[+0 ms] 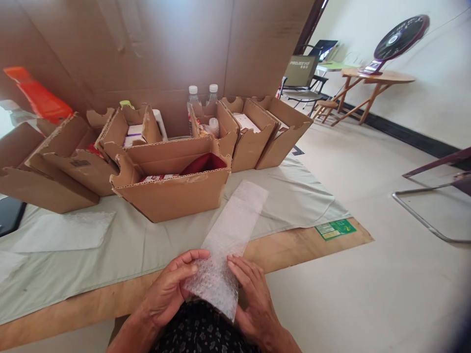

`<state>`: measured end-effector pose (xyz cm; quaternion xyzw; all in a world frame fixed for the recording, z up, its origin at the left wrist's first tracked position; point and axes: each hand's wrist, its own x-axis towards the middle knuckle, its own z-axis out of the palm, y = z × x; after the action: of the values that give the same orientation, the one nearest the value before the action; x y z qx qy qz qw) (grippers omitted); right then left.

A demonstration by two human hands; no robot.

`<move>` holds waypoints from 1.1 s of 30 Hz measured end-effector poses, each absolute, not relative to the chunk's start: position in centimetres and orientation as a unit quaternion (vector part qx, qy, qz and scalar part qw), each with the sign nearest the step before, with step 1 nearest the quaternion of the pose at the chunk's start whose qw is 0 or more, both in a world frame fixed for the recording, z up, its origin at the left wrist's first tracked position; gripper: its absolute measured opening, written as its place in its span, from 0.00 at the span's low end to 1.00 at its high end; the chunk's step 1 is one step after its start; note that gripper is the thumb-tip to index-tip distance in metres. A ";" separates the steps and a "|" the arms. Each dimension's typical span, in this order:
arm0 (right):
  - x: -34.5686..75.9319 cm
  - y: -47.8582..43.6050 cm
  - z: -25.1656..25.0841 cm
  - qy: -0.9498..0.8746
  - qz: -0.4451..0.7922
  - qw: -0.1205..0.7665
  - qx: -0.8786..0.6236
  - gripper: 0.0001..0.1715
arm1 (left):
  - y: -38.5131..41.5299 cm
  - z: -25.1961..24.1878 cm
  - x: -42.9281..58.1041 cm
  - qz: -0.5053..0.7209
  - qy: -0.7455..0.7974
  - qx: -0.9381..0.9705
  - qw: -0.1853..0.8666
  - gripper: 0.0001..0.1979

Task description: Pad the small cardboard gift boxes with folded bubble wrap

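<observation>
A long strip of bubble wrap (235, 215) stretches from my lap over the table's front edge, its far end lying on the pale cloth. My left hand (167, 284) pinches its left edge between thumb and fingers. On the opposite edge, my right hand (253, 294) has its fingers laid along the strip, with the thumb underneath or behind it. Just beyond stands a cardboard box (187, 196) holding a dark red item (206, 163) and something red and white. Another flat piece of bubble wrap (66, 233) rests on the cloth at the left.
Several cardboard boxes (253, 147) line the back, before a tall cardboard panel (165, 59). Two clear bottles (212, 93) stand behind them. An orange bottle (40, 98) leans at the left. Off the table, a fan (399, 39) and a chair (301, 78) appear at right.
</observation>
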<state>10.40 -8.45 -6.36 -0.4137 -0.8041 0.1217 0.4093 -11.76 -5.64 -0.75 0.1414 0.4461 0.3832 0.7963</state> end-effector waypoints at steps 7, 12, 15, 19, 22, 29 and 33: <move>9.8 -7.3 -5.5 -0.721 0.195 0.493 -0.446 0.20 | -5.6 -0.1 -13.0 0.371 0.463 0.238 0.769 0.25; 9.7 -7.3 -5.7 -0.710 0.198 0.486 -0.470 0.16 | -4.6 -0.4 -13.2 0.317 0.529 0.438 0.655 0.24; 9.8 -7.4 -5.6 -0.700 0.217 0.476 -0.487 0.13 | -3.6 -0.7 -12.2 0.314 0.558 0.564 0.521 0.20; 10.0 -7.2 -5.2 -0.679 0.237 0.485 -0.498 0.12 | -2.6 -0.3 -11.0 0.311 0.554 0.621 0.458 0.11; 10.2 -7.2 -5.2 -0.671 0.219 0.492 -0.510 0.09 | -2.3 0.0 -10.5 0.288 0.548 0.625 0.477 0.12; 10.9 -7.4 -5.4 -0.698 0.121 0.459 -0.535 0.08 | -1.8 -0.3 -10.2 0.261 0.555 0.567 0.550 0.17; 11.0 -7.0 -5.5 -0.704 0.088 0.439 -0.552 0.12 | -1.4 -0.9 -10.0 0.229 0.579 0.603 0.498 0.19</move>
<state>11.03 -6.99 -5.53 -0.5517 -0.7039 0.0883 0.4387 -9.99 -1.44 -0.86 0.6030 0.5793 0.2287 0.4985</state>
